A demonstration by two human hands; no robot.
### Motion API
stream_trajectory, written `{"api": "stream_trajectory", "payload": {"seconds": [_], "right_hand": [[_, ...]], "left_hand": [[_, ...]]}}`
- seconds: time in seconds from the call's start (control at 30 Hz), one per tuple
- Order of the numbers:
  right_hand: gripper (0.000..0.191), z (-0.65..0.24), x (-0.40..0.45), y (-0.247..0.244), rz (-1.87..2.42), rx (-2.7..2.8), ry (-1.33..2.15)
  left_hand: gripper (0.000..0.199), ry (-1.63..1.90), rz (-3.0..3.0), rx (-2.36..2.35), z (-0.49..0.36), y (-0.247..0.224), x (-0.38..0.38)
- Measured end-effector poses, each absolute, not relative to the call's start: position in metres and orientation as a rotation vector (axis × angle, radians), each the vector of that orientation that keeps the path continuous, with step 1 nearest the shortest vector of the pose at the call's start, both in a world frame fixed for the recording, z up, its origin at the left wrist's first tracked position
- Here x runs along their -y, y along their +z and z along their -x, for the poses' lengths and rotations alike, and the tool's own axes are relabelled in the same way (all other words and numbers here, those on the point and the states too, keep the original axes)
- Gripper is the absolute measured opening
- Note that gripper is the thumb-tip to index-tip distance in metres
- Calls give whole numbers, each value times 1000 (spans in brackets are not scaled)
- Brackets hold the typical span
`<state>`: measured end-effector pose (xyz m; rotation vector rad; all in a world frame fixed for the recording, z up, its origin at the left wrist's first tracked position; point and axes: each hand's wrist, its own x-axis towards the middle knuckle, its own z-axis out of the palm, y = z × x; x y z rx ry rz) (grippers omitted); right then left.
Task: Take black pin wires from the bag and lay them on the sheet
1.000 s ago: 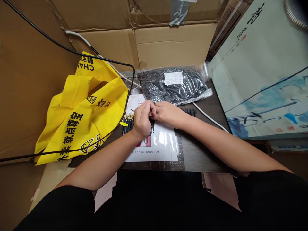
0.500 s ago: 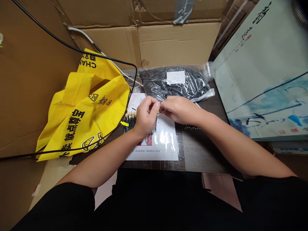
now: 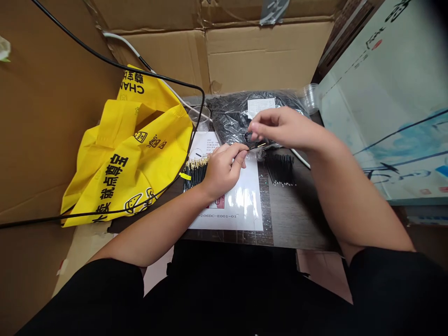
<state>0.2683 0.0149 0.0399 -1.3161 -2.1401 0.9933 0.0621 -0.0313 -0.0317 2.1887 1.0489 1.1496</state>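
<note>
My left hand (image 3: 224, 169) is closed over the printed sheet, pinching a thin black wire (image 3: 257, 146) whose gold-coloured end points right. Slightly above that end is my right hand (image 3: 280, 125), its fingers curled into a pinch in front of the clear plastic bag of black wires (image 3: 229, 114). Whether anything lies between those fingertips cannot be made out. To the left of my left hand, a row of black wires with gold ends (image 3: 196, 170) lies on the sheet, partly hidden by the hand. Another group of black wires (image 3: 282, 169) rests on the table below my right hand.
The printed sheet (image 3: 245, 214) lies on the dark table (image 3: 301, 219). A yellow bag (image 3: 122, 149) and a black cable (image 3: 115, 73) are at left. Clear plastic cups (image 3: 311, 98) stand at back right, beside a large pale box (image 3: 385, 116). Cardboard boxes (image 3: 269, 60) wall the back.
My hands, together before, are now apart. The right hand has moved up and right, uncovering the wires on the right. The wire's gold end now shows beyond my left fingers.
</note>
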Motion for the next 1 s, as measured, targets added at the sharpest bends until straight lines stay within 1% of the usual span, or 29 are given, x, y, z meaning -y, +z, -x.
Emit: {"api": "stream_trajectory", "payload": {"seconds": [0.07,0.1,0.17,0.3,0.47,0.63,0.77,1.0], "right_hand": [[30,-266,-28,30,1469,2172,671],[27,-263,-33,23,1517,2223,513],[21,-256,-39,10,1538,2339,361],[21,-241,-36,-7,1478,2544,178],[22,-239,-31,-6,1629,2547,37],[22,-237,-31,-6,1761,2513,-68],[20,-236,-32,-8,1768,2473,-63],[22,-235,-32,-9,1753,2461,-83]], "left_hand": [[24,1140,-2153,-979,-63,-33,33],[25,1136,-2137,-946,-63,-33,34],[24,1132,-2112,-897,-64,-35,35],[19,1143,-2053,-854,-64,-36,36],[16,1199,-2094,-918,-62,-35,36],[19,1192,-2117,-966,-61,-32,37],[23,1168,-2169,-906,-62,-31,36],[21,1175,-2220,-845,-65,-34,33]]}}
